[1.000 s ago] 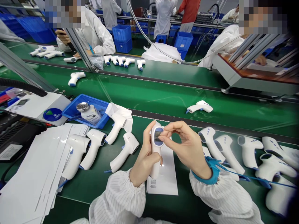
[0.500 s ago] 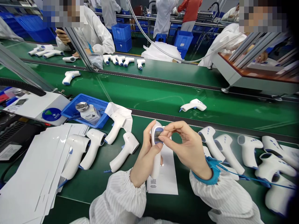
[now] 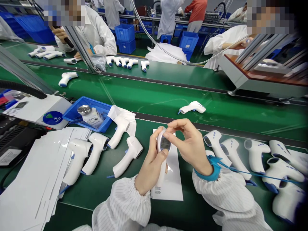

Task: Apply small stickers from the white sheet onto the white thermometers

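Both the left hand (image 3: 151, 165) and right hand (image 3: 191, 144) hold an infrared thermometer (image 3: 164, 143) upright.

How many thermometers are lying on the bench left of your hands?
4: one thermometer and another by the paper stack, a third against the white cloth, a fourth nearest your left hand.

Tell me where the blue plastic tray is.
In the head view, the blue plastic tray sits left of the person's left hand, holding a metal-capped bottle, with a white cloth and a white infrared thermometer just to its right.
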Demonstrator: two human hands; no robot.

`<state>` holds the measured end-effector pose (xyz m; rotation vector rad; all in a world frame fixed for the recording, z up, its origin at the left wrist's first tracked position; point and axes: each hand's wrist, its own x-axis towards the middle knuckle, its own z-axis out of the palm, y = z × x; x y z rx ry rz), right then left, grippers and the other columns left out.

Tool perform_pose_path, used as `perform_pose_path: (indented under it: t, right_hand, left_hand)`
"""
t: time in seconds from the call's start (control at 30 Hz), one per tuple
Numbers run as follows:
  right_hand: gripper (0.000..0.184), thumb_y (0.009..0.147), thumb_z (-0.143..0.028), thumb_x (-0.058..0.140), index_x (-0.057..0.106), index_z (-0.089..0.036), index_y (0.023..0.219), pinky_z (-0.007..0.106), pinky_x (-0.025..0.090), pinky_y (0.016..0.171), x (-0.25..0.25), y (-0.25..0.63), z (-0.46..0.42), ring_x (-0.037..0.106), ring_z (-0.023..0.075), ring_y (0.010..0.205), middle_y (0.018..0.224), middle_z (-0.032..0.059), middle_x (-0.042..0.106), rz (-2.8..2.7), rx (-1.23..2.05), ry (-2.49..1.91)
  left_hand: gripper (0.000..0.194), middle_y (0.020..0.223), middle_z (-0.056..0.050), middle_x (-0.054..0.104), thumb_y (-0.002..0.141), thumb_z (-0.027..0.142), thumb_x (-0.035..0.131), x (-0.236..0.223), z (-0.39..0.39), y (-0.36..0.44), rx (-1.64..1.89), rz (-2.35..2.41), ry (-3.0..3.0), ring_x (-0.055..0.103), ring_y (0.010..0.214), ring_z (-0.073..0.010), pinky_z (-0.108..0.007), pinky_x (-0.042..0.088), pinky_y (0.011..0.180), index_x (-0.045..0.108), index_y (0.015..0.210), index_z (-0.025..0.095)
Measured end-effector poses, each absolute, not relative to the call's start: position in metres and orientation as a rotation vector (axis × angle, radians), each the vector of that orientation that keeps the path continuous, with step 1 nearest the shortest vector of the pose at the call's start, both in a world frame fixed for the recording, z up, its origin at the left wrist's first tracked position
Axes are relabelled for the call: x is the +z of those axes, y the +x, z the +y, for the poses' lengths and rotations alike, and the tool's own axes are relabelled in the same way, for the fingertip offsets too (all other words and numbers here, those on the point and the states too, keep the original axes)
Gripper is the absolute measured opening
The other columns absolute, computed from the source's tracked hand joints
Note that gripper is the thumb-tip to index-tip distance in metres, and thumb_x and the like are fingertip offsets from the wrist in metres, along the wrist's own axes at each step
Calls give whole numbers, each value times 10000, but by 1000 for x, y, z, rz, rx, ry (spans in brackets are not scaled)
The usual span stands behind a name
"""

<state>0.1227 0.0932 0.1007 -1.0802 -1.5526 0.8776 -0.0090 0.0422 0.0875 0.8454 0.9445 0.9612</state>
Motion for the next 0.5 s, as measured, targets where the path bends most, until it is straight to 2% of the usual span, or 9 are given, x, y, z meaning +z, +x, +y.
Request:
perform_pose_path:
  t: [0.13, 0.2, 0.33, 0.43, 0.5]
  right_hand:
    - [133, 803, -249, 706, 598, -231, 879, 308, 518, 728, 100, 120, 99, 617, 143, 739, 813, -9, 664, -1483, 902, -1112]
    - [102, 853, -300, 651, 594, -230, 899, 308, 520, 735, 97, 122, 102, 626, 148, 768, 841, 3, 665, -1412, 991, -1121]
    - [219, 919, -433, 525, 545, -226, 988, 317, 529, 742, 88, 126, 91, 630, 161, 862, 983, 41, 643, -1320, 1170, -1210]
    - [390, 839, -420, 641, 477, -227, 1135, 324, 533, 720, 81, 124, 75, 635, 183, 879, 1065, 62, 633, -1576, 1438, -1291]
    - [450, 856, -350, 620, 424, -213, 1237, 325, 528, 726, 73, 118, 79, 645, 191, 883, 1099, 78, 641, -1765, 1546, -1303]
  left_hand:
    - [569, 834, 28, 469, 908, 218, 439, 88, 43, -9, 936, 929, 752, 460, 466, -48, -223, 429, 488, 265, 1423, 388]
    - [613, 886, 19, 478, 875, 192, 473, 87, 42, -9, 972, 883, 737, 467, 484, -46, -226, 437, 499, 269, 1418, 392]
    - [742, 961, 11, 512, 779, 126, 518, 86, 45, -13, 1121, 810, 679, 505, 554, -72, -254, 478, 570, 251, 1420, 388]
    - [750, 1018, -4, 553, 748, 132, 486, 86, 57, -16, 1266, 823, 588, 606, 792, -156, -326, 515, 753, 266, 1423, 372]
    - [724, 1123, -24, 566, 804, 192, 483, 84, 68, -16, 1272, 889, 586, 587, 1042, -211, -386, 465, 924, 224, 1457, 369]
